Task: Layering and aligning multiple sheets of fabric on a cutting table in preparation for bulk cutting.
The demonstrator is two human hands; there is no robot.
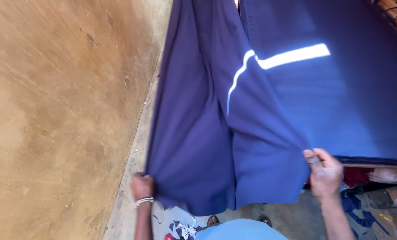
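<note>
A rough, stained ochre-brown wall [51, 115] fills the left of the view, and a pale concrete strip [138, 146] runs along its foot. Just beside that strip the person's left hand [142, 186], with a beaded wristband [144, 201] below it, has its grip closed into a fist on the lower left corner of a dark blue cloth [198, 133], the fabric bunched inside the fingers. The cloth hangs in long folds from the top of the picture down between the two hands, its bottom hem drooping in the middle above the floor. A bright strip of sunlight [292, 55] falls across the cloth and bends down along one fold. To the right the cloth spreads out flat over a raised tabletop [376, 162], whose edge shows under the fabric's border. The right hand [324, 171] holds the cloth's lower right corner at that edge, its grip pinched shut with thumb and fingers on the hem. Below the hem, between the forearms, lie the person's light blue shirt [240, 231], sandalled feet [214, 220] on the grey floor, and some patterned scraps of fabric [183, 229]. Under the tabletop at the far right are a red cloth [356, 175], a pale plastic bag [387, 176] and other cluttered items too jumbled to tell apart.
</note>
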